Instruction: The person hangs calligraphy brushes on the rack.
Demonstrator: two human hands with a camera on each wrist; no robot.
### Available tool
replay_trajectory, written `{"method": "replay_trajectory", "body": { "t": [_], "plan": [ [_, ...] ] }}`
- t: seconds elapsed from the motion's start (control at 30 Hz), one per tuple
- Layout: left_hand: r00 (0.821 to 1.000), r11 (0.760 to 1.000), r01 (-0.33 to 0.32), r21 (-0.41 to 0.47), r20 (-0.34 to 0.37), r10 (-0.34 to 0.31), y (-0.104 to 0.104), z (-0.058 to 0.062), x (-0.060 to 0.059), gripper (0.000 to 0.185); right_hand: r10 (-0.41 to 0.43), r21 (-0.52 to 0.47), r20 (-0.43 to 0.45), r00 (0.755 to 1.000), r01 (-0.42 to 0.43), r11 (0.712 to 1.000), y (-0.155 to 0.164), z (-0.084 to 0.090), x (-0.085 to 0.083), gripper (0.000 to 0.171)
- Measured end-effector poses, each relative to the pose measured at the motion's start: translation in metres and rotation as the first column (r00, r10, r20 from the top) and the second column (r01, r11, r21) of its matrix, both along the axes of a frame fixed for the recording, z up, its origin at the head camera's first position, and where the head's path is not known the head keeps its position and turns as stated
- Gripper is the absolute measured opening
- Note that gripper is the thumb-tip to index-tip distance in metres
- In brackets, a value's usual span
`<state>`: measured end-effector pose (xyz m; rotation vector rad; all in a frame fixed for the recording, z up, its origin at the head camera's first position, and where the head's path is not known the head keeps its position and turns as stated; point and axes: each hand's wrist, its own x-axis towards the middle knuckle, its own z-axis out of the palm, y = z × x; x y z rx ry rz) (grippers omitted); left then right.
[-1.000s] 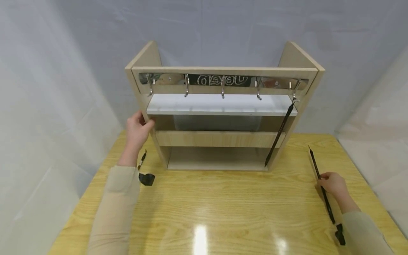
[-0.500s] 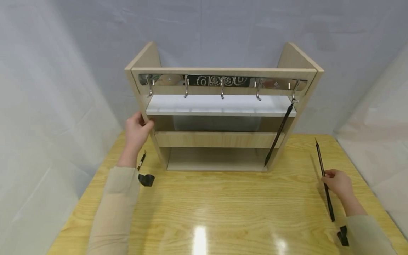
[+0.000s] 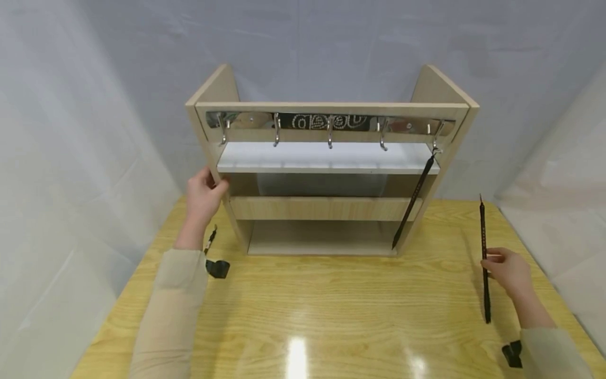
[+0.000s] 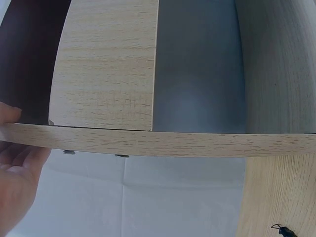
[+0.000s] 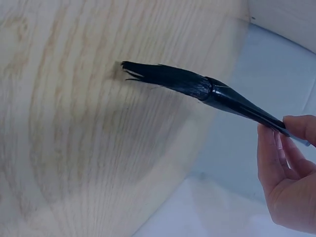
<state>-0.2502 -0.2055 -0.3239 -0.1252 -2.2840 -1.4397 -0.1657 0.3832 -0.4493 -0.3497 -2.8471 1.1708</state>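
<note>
A light wooden rack (image 3: 326, 208) stands at the back of the yellow table (image 3: 331, 310), with a metal hook rail (image 3: 331, 122) across its top. One black brush (image 3: 413, 200) hangs slanted from the rightmost hook. My left hand (image 3: 202, 197) grips the rack's left side panel (image 4: 158, 143), the palm (image 4: 17, 187) against its edge. My right hand (image 3: 507, 271) pinches a second black brush (image 3: 483, 231) near its middle, holding it almost upright above the table's right side. In the right wrist view its dark bristles (image 5: 168, 76) point away from my fingers (image 5: 286, 168).
A small black strap piece (image 3: 218, 267) lies on the table beside my left sleeve. Another black piece (image 3: 513, 353) sits by my right sleeve. Grey-white sheeting surrounds the table on all sides. The rack has a white shelf (image 3: 326, 157) below the hooks.
My right hand has lifted the brush off the table and turned it from slanted to nearly upright, moving slightly farther away. My left hand has stayed on the rack.
</note>
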Motion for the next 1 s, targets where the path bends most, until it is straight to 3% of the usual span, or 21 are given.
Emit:
{"method": "replay_trajectory", "body": {
  "t": [0.17, 0.27, 0.4, 0.77, 1.0],
  "plan": [
    [1.000, 1.000, -0.002, -0.001, -0.004, 0.002, 0.000, -0.001, 0.001, 0.029, -0.057, -0.072, 0.000, 0.998, 0.057, 0.996, -0.002, 0.002, 0.001, 0.046],
    [1.000, 1.000, -0.004, -0.006, -0.006, 0.004, 0.000, -0.001, 0.001, 0.030, -0.012, -0.110, -0.026, 1.000, 0.009, 0.994, -0.009, 0.012, 0.006, 0.048],
    [1.000, 1.000, -0.002, -0.010, -0.001, 0.002, -0.001, -0.002, 0.000, 0.032, -0.024, -0.146, -0.052, 0.998, 0.016, 0.989, -0.015, 0.021, 0.010, 0.047],
    [1.000, 1.000, -0.005, -0.008, 0.009, 0.005, 0.001, 0.001, 0.001, 0.031, -0.056, -0.218, -0.117, 0.992, 0.029, 0.975, -0.022, 0.025, 0.012, 0.045],
    [1.000, 1.000, 0.016, 0.019, 0.003, -0.016, 0.000, 0.001, 0.000, 0.033, -0.040, -0.167, -0.174, 0.984, 0.010, 0.986, -0.030, 0.034, 0.016, 0.045]
  ]
}}
